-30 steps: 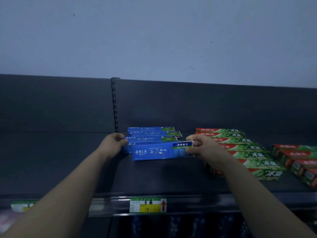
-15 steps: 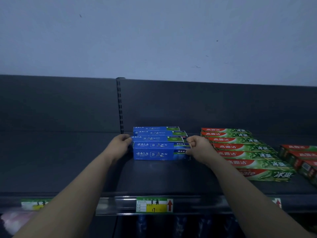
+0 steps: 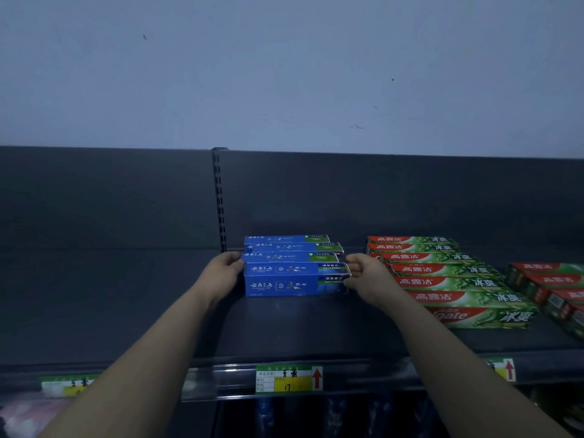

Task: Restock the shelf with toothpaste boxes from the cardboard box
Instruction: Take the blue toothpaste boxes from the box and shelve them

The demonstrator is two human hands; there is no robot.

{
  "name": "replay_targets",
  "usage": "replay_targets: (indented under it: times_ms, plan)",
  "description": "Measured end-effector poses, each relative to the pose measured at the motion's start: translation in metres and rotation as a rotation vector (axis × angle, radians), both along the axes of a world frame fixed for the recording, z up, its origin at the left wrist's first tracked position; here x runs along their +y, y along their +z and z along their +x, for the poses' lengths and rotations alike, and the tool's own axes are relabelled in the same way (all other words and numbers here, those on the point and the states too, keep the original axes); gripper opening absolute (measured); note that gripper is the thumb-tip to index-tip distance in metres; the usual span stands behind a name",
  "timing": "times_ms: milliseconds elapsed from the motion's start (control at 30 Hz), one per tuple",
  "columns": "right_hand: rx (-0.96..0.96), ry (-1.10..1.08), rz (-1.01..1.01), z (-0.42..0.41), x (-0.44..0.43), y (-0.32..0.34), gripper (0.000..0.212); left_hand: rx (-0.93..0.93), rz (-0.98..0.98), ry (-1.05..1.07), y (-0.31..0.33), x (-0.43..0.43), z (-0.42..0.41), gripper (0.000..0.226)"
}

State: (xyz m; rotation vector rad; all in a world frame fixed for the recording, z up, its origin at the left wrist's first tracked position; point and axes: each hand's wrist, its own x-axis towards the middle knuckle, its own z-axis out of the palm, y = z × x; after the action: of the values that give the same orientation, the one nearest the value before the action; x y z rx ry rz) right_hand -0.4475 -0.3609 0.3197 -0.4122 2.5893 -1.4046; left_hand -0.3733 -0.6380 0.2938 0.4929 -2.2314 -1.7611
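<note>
hands [image 3: 221,273] [image 3: 366,276] flanking blue box [image 3: 294,281] ends

left hand [image 3: 222,270]: arm outstretched, fingers curled | right hand [image 3: 363,273]: arm outstretched, fingers curled

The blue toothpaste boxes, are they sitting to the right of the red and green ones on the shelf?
No, the blue toothpaste boxes sit left of the red and green boxes, with a gap between.

Your left hand [image 3: 221,273] and right hand [image 3: 363,273] flank the front toothpaste box [image 3: 294,281] on the shelf [image 3: 300,330]; three more boxes [image 3: 289,248] lie behind it, another row [image 3: 442,273] to its right.
</note>
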Motion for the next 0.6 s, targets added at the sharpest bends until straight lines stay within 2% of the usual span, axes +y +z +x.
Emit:
replay_targets:
  times_ms: [133,267,333,400,500,600]
  plan:
    - [0.021,0.009,0.024,0.002,0.000,-0.001,0.034,-0.015,-0.013,0.007,-0.001,-0.002,0.000,0.019]
    - [0.031,0.018,0.027,0.003,0.002,0.000,0.029,-0.065,-0.063,0.061,-0.002,-0.005,0.004,0.043]
    - [0.030,0.054,0.030,0.004,0.006,0.000,0.034,-0.085,-0.079,0.094,0.003,-0.002,0.010,0.040]
    - [0.022,0.087,0.039,0.006,0.010,0.000,0.035,-0.114,-0.068,0.031,0.008,0.002,0.018,0.033]
    - [-0.014,0.121,0.058,0.011,0.012,0.002,0.036,-0.134,0.011,-0.096,0.013,0.009,0.031,0.027]
    - [-0.056,0.141,0.035,0.014,0.013,0.004,0.037,-0.125,0.095,-0.100,0.015,0.010,0.036,0.027]
